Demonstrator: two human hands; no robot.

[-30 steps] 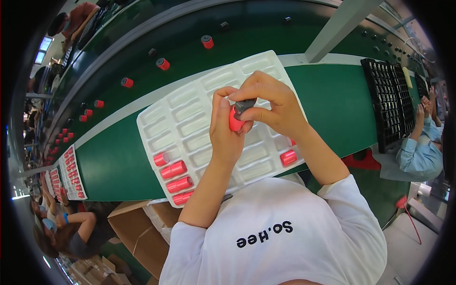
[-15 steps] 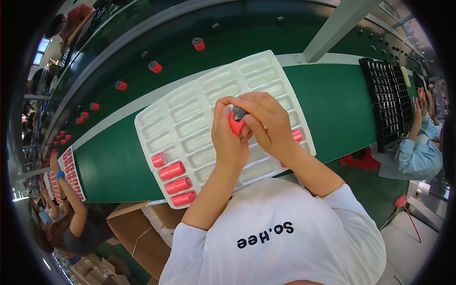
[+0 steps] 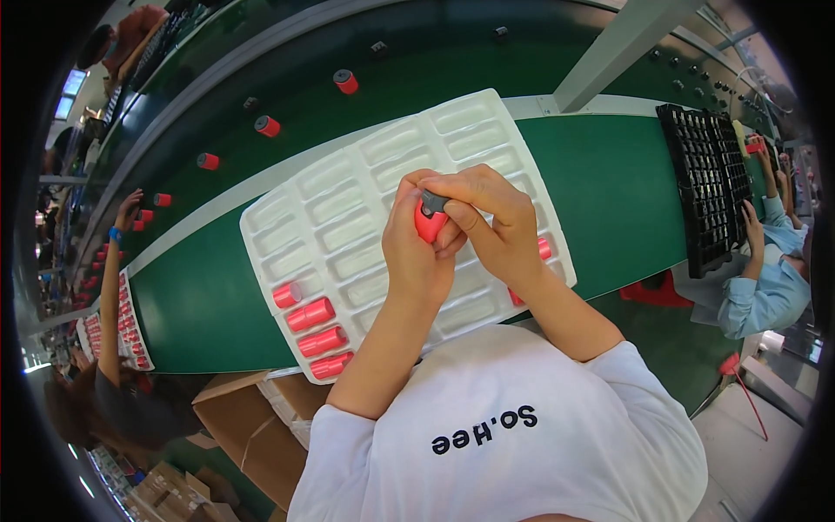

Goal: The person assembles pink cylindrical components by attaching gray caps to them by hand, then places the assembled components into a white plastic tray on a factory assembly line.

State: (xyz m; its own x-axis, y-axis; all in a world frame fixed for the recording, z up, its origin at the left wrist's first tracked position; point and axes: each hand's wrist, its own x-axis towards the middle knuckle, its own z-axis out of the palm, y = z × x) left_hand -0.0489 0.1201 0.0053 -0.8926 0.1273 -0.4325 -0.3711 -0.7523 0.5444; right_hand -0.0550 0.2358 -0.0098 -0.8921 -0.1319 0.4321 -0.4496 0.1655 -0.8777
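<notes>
Here's the left hand [image 3: 413,239], wrapped around a red tube [image 3: 430,228] over the middle of the white tray [image 3: 323,235], seemingly to keep it steady while the right hand [image 3: 496,216] pinches the grey cap [image 3: 434,202] at its top. Below, four red cylinders [image 3: 310,314] lie sideways at the tray's near left, one per slot; the slots probably stop them rolling. More red peeks out at the near right, partly behind the forearm. Many slots farther across sit bare. Over on the right of the green table [image 3: 609,191], a black tray [image 3: 706,191] shows rows of compartments, contents too small to tell.
</notes>
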